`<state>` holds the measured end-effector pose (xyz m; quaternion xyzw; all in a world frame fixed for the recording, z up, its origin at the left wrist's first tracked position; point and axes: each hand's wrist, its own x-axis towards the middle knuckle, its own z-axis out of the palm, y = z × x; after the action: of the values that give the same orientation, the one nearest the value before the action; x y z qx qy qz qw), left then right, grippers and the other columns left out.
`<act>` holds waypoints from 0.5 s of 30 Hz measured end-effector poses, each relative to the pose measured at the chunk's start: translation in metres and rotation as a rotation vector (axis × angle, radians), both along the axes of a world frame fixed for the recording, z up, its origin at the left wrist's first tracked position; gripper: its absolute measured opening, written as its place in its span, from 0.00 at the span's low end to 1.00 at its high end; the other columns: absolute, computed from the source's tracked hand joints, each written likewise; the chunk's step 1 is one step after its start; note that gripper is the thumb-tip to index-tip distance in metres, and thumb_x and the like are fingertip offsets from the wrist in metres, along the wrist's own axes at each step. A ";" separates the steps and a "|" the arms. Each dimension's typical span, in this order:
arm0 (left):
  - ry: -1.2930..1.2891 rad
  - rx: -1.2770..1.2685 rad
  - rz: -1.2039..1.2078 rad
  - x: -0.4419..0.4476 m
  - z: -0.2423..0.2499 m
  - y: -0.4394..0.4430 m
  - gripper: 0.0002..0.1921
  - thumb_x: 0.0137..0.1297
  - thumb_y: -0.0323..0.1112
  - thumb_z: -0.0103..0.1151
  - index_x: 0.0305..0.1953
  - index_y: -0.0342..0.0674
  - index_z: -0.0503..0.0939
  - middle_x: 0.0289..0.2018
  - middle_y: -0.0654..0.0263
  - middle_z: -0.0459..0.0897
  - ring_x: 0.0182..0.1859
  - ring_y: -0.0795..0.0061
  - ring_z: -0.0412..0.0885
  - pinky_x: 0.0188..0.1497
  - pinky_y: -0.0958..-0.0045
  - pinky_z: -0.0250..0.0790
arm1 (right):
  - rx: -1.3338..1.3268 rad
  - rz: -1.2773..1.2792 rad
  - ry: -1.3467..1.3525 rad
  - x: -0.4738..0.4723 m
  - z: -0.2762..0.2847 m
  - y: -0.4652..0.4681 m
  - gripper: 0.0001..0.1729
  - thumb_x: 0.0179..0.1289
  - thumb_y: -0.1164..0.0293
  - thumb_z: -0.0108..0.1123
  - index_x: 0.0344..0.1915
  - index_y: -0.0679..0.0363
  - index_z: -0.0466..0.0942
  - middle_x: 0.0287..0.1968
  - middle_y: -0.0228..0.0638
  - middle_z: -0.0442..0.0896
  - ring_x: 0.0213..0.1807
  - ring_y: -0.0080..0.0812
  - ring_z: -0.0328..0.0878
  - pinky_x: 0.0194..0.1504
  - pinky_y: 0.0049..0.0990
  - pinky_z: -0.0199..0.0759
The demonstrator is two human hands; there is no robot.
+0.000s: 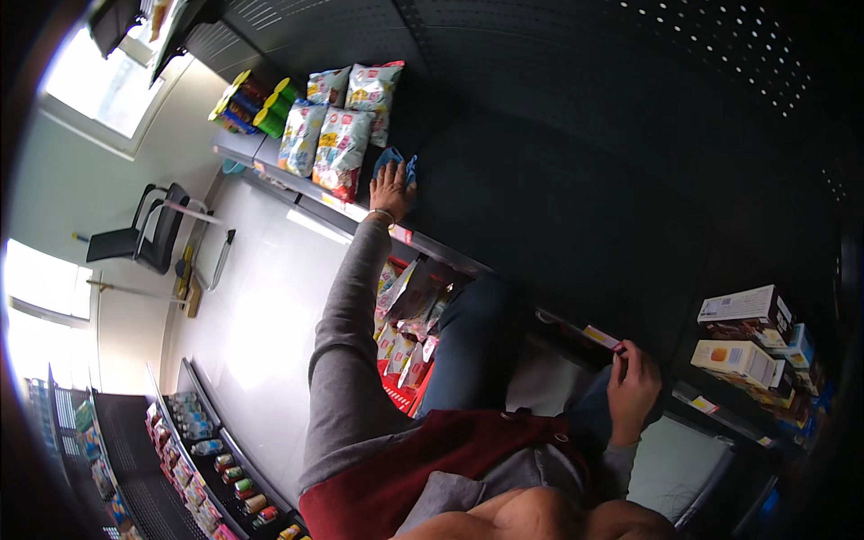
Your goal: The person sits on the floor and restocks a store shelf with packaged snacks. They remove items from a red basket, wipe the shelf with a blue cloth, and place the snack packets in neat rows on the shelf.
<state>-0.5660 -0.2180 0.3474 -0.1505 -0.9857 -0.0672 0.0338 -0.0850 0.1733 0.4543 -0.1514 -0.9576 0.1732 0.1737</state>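
Observation:
My left hand (391, 190) is stretched out over the black metal shelf, pressing on a crumpled blue cloth (389, 158). Just to the left of it stand several white snack bags (343, 145) with colourful print. My right hand (633, 388) is at the shelf's front edge, its fingertips on the end of a price label (603, 337) in the label strip. Part of the cloth is hidden beneath my left hand.
Canisters with green lids (275, 111) stand beyond the bags. Boxed goods (739, 361) are at the shelf's right. Below the shelf, a red basket (405, 391) holds snack bags near my knee. A black chair (152, 233) and stocked shelves (202, 459) are to the left.

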 end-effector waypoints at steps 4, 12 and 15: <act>-0.002 -0.001 -0.023 -0.027 0.001 0.044 0.38 0.76 0.59 0.48 0.80 0.50 0.55 0.81 0.56 0.51 0.82 0.48 0.47 0.80 0.40 0.40 | 0.000 -0.012 -0.026 0.001 -0.001 0.001 0.17 0.65 0.72 0.66 0.54 0.58 0.77 0.39 0.40 0.83 0.40 0.44 0.82 0.42 0.41 0.75; -0.051 -0.044 -0.400 0.030 0.021 0.227 0.39 0.76 0.55 0.51 0.80 0.45 0.53 0.81 0.54 0.49 0.83 0.48 0.44 0.82 0.43 0.36 | -0.010 0.011 0.006 0.003 -0.005 0.004 0.21 0.63 0.70 0.69 0.55 0.57 0.79 0.42 0.39 0.85 0.41 0.43 0.84 0.43 0.39 0.78; -0.051 -0.031 -0.613 0.091 0.031 0.303 0.39 0.75 0.54 0.53 0.80 0.46 0.53 0.81 0.56 0.49 0.83 0.49 0.43 0.82 0.43 0.36 | -0.001 -0.006 0.049 0.006 -0.005 0.007 0.20 0.63 0.67 0.69 0.55 0.55 0.80 0.40 0.39 0.85 0.39 0.42 0.83 0.41 0.39 0.78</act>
<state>-0.4751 0.0854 0.3781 -0.4396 -0.8959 -0.0628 -0.0152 -0.0788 0.1801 0.4494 -0.1501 -0.9524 0.1770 0.1977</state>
